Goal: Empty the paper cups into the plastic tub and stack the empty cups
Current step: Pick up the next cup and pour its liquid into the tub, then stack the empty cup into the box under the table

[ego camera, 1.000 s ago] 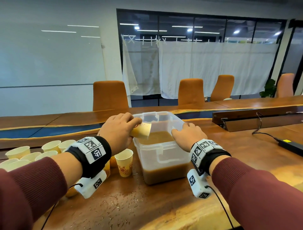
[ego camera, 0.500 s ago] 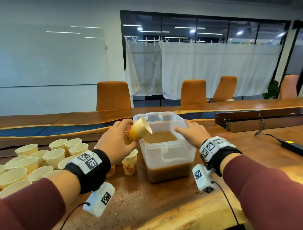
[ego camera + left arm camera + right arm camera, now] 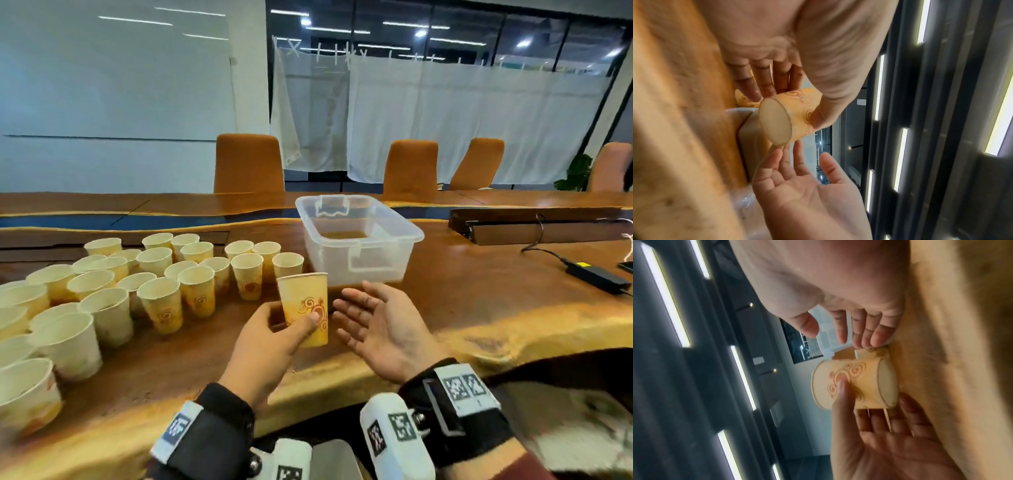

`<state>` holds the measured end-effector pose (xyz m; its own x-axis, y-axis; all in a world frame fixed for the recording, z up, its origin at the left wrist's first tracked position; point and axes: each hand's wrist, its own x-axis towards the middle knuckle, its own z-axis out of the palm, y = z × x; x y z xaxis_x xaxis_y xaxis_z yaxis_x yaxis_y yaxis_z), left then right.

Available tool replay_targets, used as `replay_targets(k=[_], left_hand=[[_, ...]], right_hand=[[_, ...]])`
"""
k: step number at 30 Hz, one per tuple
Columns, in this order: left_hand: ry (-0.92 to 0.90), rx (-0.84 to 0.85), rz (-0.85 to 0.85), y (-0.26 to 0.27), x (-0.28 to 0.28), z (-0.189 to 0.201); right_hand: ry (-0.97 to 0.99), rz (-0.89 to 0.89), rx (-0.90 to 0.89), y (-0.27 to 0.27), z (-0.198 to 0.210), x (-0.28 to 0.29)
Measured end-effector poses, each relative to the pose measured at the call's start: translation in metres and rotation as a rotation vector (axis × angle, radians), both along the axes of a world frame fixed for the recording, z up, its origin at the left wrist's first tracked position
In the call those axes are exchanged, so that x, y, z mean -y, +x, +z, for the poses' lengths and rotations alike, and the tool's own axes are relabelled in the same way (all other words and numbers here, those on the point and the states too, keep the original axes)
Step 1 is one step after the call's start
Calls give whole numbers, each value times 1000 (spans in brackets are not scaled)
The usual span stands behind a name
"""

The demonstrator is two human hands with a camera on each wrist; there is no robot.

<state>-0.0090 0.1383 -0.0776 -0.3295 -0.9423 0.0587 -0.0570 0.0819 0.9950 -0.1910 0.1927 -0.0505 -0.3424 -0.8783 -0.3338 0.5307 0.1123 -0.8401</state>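
The left hand (image 3: 270,346) grips a paper cup (image 3: 305,308) upright just above the wooden table (image 3: 479,308), thumb across the front and fingers wrapped behind. The cup is pale yellow-orange with red and gold swirl motifs, its mouth wider than its base; the left wrist view shows its flat round bottom ringed by a thin rim, and whether any liquid remains inside cannot be told from these angles. The right hand (image 3: 380,329) is held slack beside the cup, palm up, fingers spread and grasping nothing, its fingertips close to the cup's wall. Just beyond both hands stands the clear plastic tub (image 3: 359,240), rectangular with a lipped rim and moulded handles, holding brown liquid. To the left of the tub a crowd of upright paper cups (image 3: 154,274) covers the table, the same swirl print showing on several. Orange chairs (image 3: 250,164) line the far side.
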Motion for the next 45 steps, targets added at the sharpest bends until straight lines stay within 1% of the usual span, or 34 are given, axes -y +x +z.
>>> replay_targets(k=[3, 5, 9, 11, 14, 16, 18, 20, 23, 26, 27, 29, 32, 34, 40, 43, 45], left_hand=[[29, 42, 8, 19, -34, -27], [37, 39, -10, 30, -53, -47], [60, 143, -47, 51, -80, -87], [135, 180, -78, 57, -88, -105], [250, 148, -80, 60, -96, -135], [313, 134, -59, 61, -97, -155], [356, 155, -58, 62, -93, -172], [381, 178, -64, 64, -92, -180], [360, 221, -62, 67, -92, -177], [386, 356, 68, 75, -86, -178], [404, 377, 97, 80, -83, -182], [434, 349, 142, 87, -78, -189], [492, 240, 219, 96, -75, -190], [506, 196, 219, 100, -75, -186], [458, 234, 114, 104, -83, -170], [427, 186, 69, 104, -87, -152], [398, 144, 66, 105, -85, -136]], right_hand=[[-21, 92, -71, 33, -20, -31], [-19, 121, -79, 46, -41, -46], [45, 185, -99, 63, -85, -75], [100, 196, -73, 68, -108, -86], [172, 202, -27, 76, -136, -97], [191, 216, 1, 84, -152, -100], [196, 218, 25, 92, -165, -97], [201, 223, 23, 97, -178, -91], [203, 231, 34, 101, -192, -78], [240, 244, 1, 104, -207, -64], [253, 240, -16, 103, -211, -61], [283, 230, -23, 99, -218, -57], [313, 222, -25, 92, -221, -58], [307, 228, -44, 90, -219, -60], [256, 257, -106, 92, -208, -70], [203, 294, -107, 96, -191, -72], [157, 348, -117, 100, -171, -70]])
